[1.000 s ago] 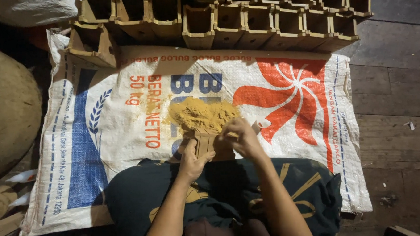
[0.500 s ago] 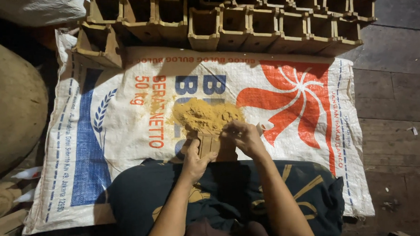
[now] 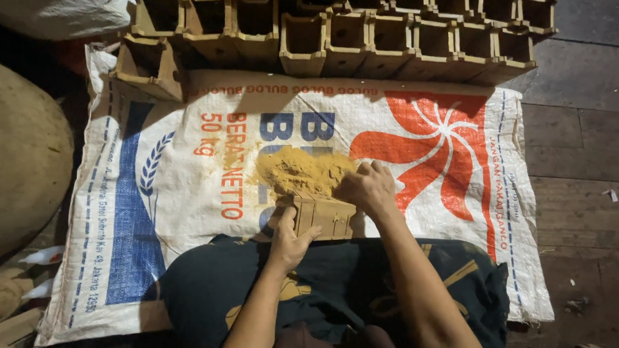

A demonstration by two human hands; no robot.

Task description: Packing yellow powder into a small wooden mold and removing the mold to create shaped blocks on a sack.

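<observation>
We see the left hand [image 3: 289, 241] clamped on the near side of a small tan wooden box mould [image 3: 323, 215], thumb against its wall, bracing it so it stays put on the sack. The mould sits at the near edge of a heap of yellow-ochre powder [image 3: 301, 171], touching it, right in front of our lap.

The right hand [image 3: 370, 187] is curled, knuckles up, over the far right corner of the mould where it meets the powder. Fingers are bent and pressing or scooping at the powder; we can't tell whether any is held inside the fist.

The powder lies loose on a white woven plastic sack [image 3: 184, 179] with blue and red-orange print, spread flat on the dark wooden plank floor [image 3: 586, 141]. Our read: the sack acts as a work mat, keeping powder off the boards.

Containers: whether the mould has powder in it is hidden by the hands. Along the far edge of the sack there is a row of open tan square box moulds [image 3: 359, 26], packed side by side, openings facing us. Those we can see into look empty; the interiors are dark.

At left, a large rounded tan sack [image 3: 13, 152] stands well apart from the hands. A dark patterned cloth [image 3: 342, 291] covers our lap, under both forearms.
</observation>
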